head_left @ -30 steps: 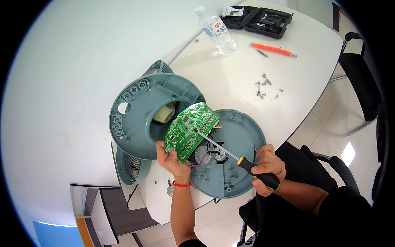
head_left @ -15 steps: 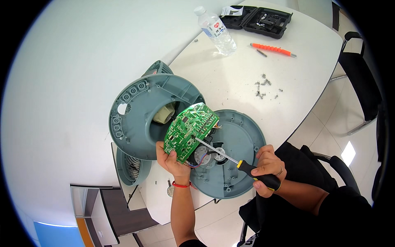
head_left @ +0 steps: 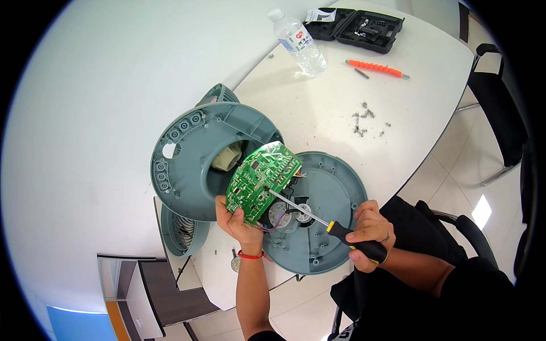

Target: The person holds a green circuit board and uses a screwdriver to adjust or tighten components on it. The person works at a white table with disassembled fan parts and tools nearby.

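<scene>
A green circuit board (head_left: 263, 179), curved along one side, is tilted up above the grey-green plastic base (head_left: 335, 182). My left hand (head_left: 238, 224) pinches its lower left corner. In my right hand (head_left: 372, 234) is a black and yellow screwdriver (head_left: 304, 211), its shaft pointing up and left. The tip meets the board near its middle; whether it presses on a part I cannot tell. Coloured wires (head_left: 277, 226) run from beneath the board toward the base. Behind the board leans a round grey-green housing (head_left: 196, 153) with an opening in its centre.
Several loose screws (head_left: 363, 118) lie on the white table (head_left: 409, 122). Farther back are an orange flexible shaft (head_left: 376, 69), a small metal bit (head_left: 362, 73), a water bottle (head_left: 301, 45) and an open black tool case (head_left: 369, 31). A black chair (head_left: 495, 108) stands at the right.
</scene>
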`<state>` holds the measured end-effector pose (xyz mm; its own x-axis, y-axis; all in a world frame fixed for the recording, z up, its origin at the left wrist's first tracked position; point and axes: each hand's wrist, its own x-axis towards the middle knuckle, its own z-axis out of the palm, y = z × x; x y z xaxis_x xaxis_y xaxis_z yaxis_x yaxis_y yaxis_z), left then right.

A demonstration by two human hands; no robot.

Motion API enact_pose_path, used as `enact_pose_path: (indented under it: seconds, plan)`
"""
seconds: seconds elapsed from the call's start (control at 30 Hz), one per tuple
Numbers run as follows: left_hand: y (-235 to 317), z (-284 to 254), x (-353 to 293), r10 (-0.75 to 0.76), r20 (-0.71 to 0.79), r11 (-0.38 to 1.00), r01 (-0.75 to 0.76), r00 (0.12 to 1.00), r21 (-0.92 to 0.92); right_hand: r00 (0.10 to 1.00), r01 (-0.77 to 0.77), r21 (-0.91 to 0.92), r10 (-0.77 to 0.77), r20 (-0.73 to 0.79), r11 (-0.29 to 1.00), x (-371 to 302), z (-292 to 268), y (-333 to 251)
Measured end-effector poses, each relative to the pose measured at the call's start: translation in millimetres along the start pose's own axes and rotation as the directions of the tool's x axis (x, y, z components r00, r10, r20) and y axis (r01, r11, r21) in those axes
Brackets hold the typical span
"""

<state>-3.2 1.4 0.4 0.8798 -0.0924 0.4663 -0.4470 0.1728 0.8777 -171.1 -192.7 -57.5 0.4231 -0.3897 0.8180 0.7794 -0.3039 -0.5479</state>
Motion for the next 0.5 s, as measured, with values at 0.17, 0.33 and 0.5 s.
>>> enact_pose_path:
  seconds: [0.17,0.33,0.5]
  plan:
    - [-0.8,-0.6,-0.8,0.008,0.003,1.0,-0.008,1.0,0.016,1.0,-0.019,-0.015,0.019,0.021,1.0,2.1,0.4,-2.0]
    - [-0.9,-1.0,-1.0,0.015,0.004,1.0,-0.015,1.0,0.023,0.999,-0.03,0.003,0.03,0.025,1.0,2.6,0.4,-2.8]
    - [-2.5,-1.5,0.3,0.018,0.013,1.0,-0.018,1.0,0.016,0.999,-0.026,-0.003,0.026,0.033,1.0,0.9,-0.6,-2.0]
